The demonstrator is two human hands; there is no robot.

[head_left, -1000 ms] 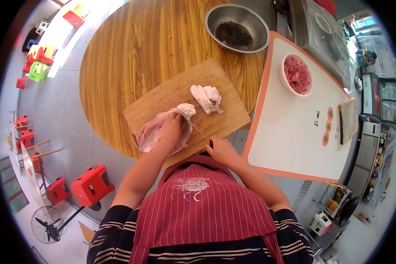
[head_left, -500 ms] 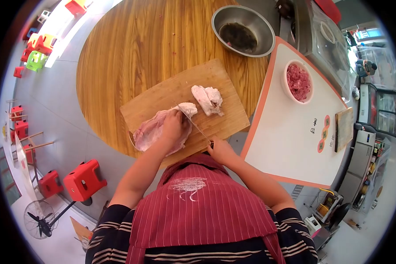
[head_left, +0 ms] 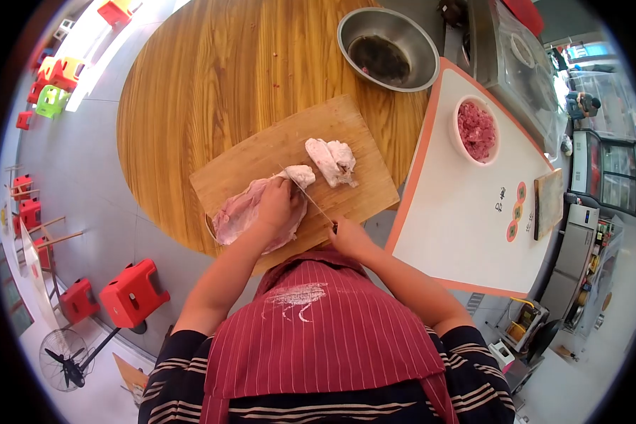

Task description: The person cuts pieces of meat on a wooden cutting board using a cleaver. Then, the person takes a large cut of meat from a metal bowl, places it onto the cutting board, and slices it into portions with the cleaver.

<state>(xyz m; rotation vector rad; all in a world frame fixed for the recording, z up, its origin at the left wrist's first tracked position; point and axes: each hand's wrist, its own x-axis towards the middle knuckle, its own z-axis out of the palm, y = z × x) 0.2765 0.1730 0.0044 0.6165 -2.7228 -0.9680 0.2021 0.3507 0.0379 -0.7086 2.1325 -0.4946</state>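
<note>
On a wooden cutting board (head_left: pixel 247 155) lies a large pale pink piece of raw meat (head_left: pixel 237 218). My left hand (head_left: pixel 277 205) presses on it, fingers curled together near its whitish upper end. A knife (head_left: pixel 308 196) crosses the meat just right of those fingers, its blade slanting down to the right. My right hand (head_left: pixel 348 239) is closed round the dark knife handle. Another pale piece of meat (head_left: pixel 331 161) rests on the board to the right of the blade, apart from both hands.
The board lies on a round wooden table (head_left: pixel 191 92). A metal bowl (head_left: pixel 422 53) with dark liquid stands behind it. On a white table (head_left: pixel 445 233) at right are a bowl of red meat (head_left: pixel 476 131) and a flat board (head_left: pixel 548 203). Red stools (head_left: pixel 134 293) stand at left.
The camera view has shifted slightly. Both hands, the knife and the two pieces of meat keep almost the same places on the board.
</note>
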